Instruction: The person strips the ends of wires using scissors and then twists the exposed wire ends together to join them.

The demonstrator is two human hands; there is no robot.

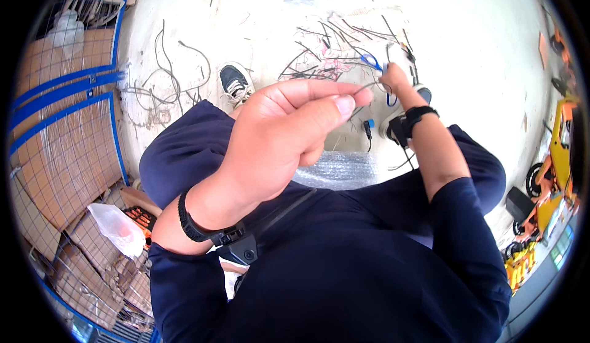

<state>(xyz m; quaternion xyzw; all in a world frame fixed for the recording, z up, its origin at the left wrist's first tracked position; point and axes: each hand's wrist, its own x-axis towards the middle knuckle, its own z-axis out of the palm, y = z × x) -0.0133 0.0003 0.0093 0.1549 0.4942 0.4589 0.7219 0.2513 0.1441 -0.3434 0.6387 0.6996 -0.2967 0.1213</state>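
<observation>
In the middle, close up, my left hand (276, 128) is closed, pinching a thin dark wire (362, 89) between thumb and forefinger. The wire curves right toward my right hand (396, 77), which is farther off and closed. Blue parts of a hand tool (370, 61) show on both sides of the right fingers, and the hand seems to grip it; its exact kind is unclear. Beyond the hands, many short cut pieces of dark cable (335, 33) lie in a pile with pinkish strands. Below the right hand, a blue-ended black connector (369, 127) rests on the floor.
Longer loose cables (172, 79) curl on the pale floor at left. Blue-framed mesh cages (64, 152) with cardboard stand along the left side. Yellow and black wheeled equipment (556, 159) lines the right. Bubble wrap (338, 170) lies between my legs, near my shoe (236, 82).
</observation>
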